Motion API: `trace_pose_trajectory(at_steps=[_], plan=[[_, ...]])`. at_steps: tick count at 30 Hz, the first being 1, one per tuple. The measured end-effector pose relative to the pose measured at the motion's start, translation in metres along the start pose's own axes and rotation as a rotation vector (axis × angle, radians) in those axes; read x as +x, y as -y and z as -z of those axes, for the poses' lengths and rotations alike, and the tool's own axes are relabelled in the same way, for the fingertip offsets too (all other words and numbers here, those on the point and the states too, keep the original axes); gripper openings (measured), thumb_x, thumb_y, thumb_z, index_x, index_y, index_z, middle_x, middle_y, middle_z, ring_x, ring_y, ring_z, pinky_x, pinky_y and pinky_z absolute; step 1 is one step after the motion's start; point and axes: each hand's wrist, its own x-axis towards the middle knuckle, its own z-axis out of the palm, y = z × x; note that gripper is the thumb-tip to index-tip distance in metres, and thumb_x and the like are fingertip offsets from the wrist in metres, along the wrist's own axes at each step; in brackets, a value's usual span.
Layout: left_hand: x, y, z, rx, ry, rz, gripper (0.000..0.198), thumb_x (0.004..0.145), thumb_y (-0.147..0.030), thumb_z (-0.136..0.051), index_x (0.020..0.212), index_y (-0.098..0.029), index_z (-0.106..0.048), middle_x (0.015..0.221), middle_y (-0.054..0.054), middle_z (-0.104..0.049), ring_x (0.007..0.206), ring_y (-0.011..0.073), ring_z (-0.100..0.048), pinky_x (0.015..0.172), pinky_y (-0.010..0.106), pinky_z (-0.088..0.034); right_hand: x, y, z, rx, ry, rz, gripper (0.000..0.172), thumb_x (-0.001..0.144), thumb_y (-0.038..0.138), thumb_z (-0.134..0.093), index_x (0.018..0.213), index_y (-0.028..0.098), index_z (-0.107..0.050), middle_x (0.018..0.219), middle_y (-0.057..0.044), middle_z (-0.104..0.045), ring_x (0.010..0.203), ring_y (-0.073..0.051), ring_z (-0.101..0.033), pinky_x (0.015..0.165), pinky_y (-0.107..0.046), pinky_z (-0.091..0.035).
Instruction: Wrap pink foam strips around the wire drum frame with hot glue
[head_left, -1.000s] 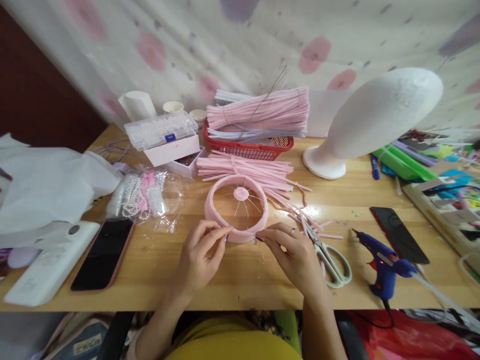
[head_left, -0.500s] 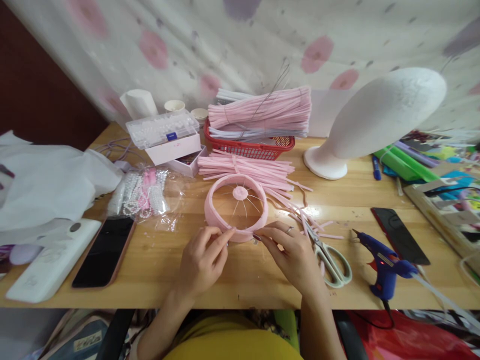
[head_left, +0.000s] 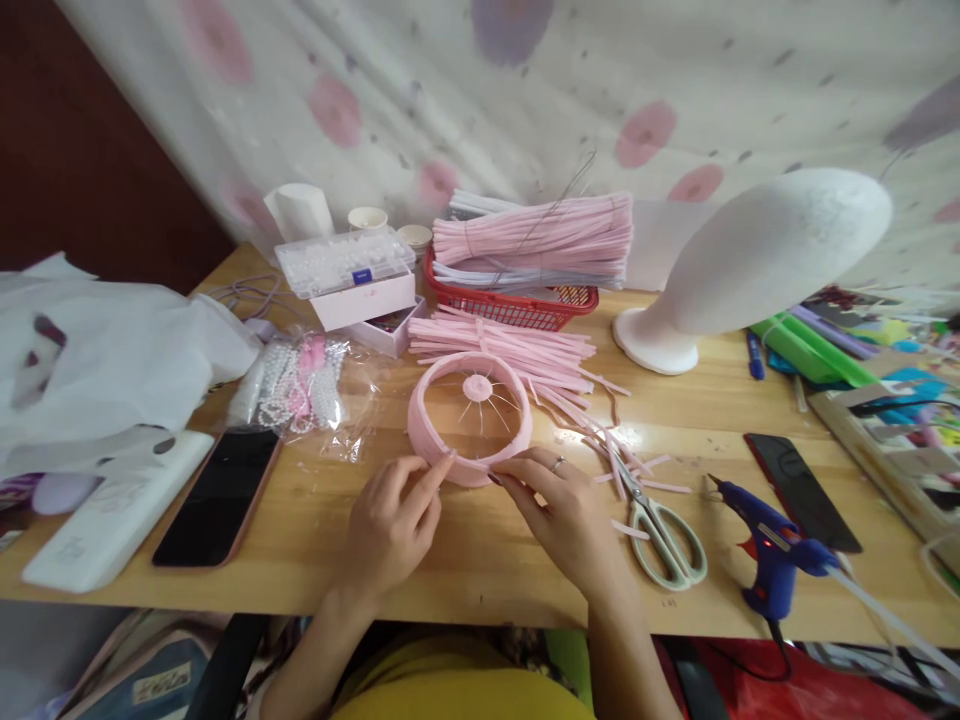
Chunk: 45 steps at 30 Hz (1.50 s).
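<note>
A pink fuzzy ring (head_left: pixel 421 432), built like a round band with thin wires running in to a small pink disc (head_left: pixel 478 388), stands near the middle of the table. My left hand (head_left: pixel 397 515) pinches its near rim from the left, thumb and forefinger together. On the right of the same rim, my right hand (head_left: pixel 566 510) grips it between thumb and fingertips; a ring is on one finger. Beyond the band lies a loose bundle of pink pipe cleaners (head_left: pixel 510 345). Scissors (head_left: pixel 664 540) with pale green handles rest right of my right hand, among cut pink pieces.
A blue glue gun (head_left: pixel 772 540) and a dark phone (head_left: pixel 806 490) lie at right, below a white foam head (head_left: pixel 772 260). Behind the band is a red basket (head_left: pixel 517 312) of pipe cleaners. Bagged pearl beads (head_left: pixel 300 385) and another phone (head_left: pixel 217 498) sit left.
The whole view has shifted a little with my head. Both hands stay at the band's near rim, my right hand slightly closer to the left one.
</note>
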Motion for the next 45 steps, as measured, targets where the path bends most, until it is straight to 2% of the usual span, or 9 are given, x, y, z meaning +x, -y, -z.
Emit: trace_pose_trajectory(at_steps=[8,12,17,21,27,30,33,40,45], plan=[[-0.006,-0.008,-0.002,-0.173,-0.071,0.078,0.044,0.091,-0.001,-0.054,0.132,-0.017,-0.058,0.095,0.006,-0.065,0.086,0.017,-0.064,0.08,0.027,-0.053,0.012,-0.01,0.009,-0.087,-0.02,0.118,0.018,0.098,0.012,-0.057,0.098,0.018,-0.074,0.093,-0.006,-0.075,0.083,-0.019,-0.072,0.074,-0.029,-0.054],[-0.008,-0.01,-0.003,-0.176,-0.059,0.101,0.041,0.093,-0.003,-0.055,0.132,-0.017,-0.058,0.096,0.006,-0.066,0.087,0.0174,-0.065,0.081,0.028,-0.054,0.015,-0.013,0.008,-0.089,0.004,0.147,0.021,0.097,0.009,-0.056,0.098,0.018,-0.074,0.094,-0.007,-0.073,0.081,-0.018,-0.071,0.071,-0.028,-0.053],[-0.013,-0.01,-0.004,-0.278,-0.159,0.167,0.014,0.092,-0.009,-0.065,0.102,-0.018,-0.063,0.094,0.004,-0.065,0.088,0.0145,-0.066,0.083,0.024,-0.053,0.014,-0.016,0.007,-0.11,0.017,0.153,0.026,0.095,0.006,-0.053,0.099,0.019,-0.075,0.098,-0.008,-0.07,0.08,-0.017,-0.069,0.068,-0.027,-0.052],[-0.017,-0.006,-0.005,-0.299,-0.202,0.161,0.011,0.092,-0.01,-0.067,0.091,-0.02,-0.064,0.093,0.002,-0.062,0.084,0.0124,-0.065,0.08,0.023,-0.053,0.013,-0.017,0.008,-0.154,0.011,0.189,0.035,0.095,0.001,-0.047,0.102,0.022,-0.074,0.102,-0.007,-0.07,0.08,-0.016,-0.066,0.069,-0.027,-0.051],[-0.014,-0.007,-0.005,-0.287,-0.206,0.125,0.011,0.093,-0.01,-0.064,0.088,-0.019,-0.065,0.09,0.002,-0.062,0.08,0.0123,-0.064,0.075,0.023,-0.052,0.017,-0.017,0.01,-0.264,-0.035,0.286,0.035,0.093,-0.001,-0.05,0.101,0.025,-0.072,0.1,-0.005,-0.072,0.09,-0.021,-0.063,0.087,-0.04,-0.042],[-0.01,-0.009,-0.003,-0.272,-0.211,0.119,0.011,0.093,-0.01,-0.064,0.087,-0.019,-0.065,0.089,0.002,-0.063,0.078,0.013,-0.063,0.075,0.024,-0.052,0.018,-0.014,0.01,-0.275,-0.051,0.276,0.035,0.094,-0.001,-0.05,0.098,0.027,-0.071,0.098,-0.002,-0.073,0.092,-0.021,-0.061,0.098,-0.047,-0.033],[-0.005,-0.008,-0.001,-0.268,-0.229,0.138,0.011,0.092,-0.009,-0.065,0.089,-0.019,-0.066,0.091,0.003,-0.063,0.08,0.0129,-0.064,0.077,0.024,-0.051,0.018,-0.012,0.009,-0.27,-0.073,0.25,0.036,0.095,0.0,-0.05,0.098,0.029,-0.071,0.098,0.0,-0.074,0.097,-0.022,-0.06,0.103,-0.05,-0.028],[0.003,-0.003,-0.001,-0.384,-0.263,0.124,0.012,0.086,-0.009,-0.074,0.086,-0.019,-0.067,0.077,-0.001,-0.066,0.071,0.0113,-0.063,0.069,0.022,-0.052,0.017,-0.021,0.006,-0.195,0.059,0.271,0.037,0.094,-0.002,-0.046,0.108,0.025,-0.068,0.103,-0.003,-0.077,0.114,-0.026,-0.06,0.098,-0.048,-0.043],[0.002,0.0,0.008,-0.524,-0.261,0.228,0.009,0.091,-0.011,-0.068,0.087,-0.019,-0.069,0.078,-0.001,-0.071,0.068,0.0088,-0.068,0.065,0.016,-0.055,0.017,-0.02,0.007,-0.117,0.097,0.279,0.046,0.092,-0.003,-0.042,0.117,0.025,-0.068,0.106,-0.007,-0.077,0.102,-0.024,-0.066,0.087,-0.042,-0.056]])
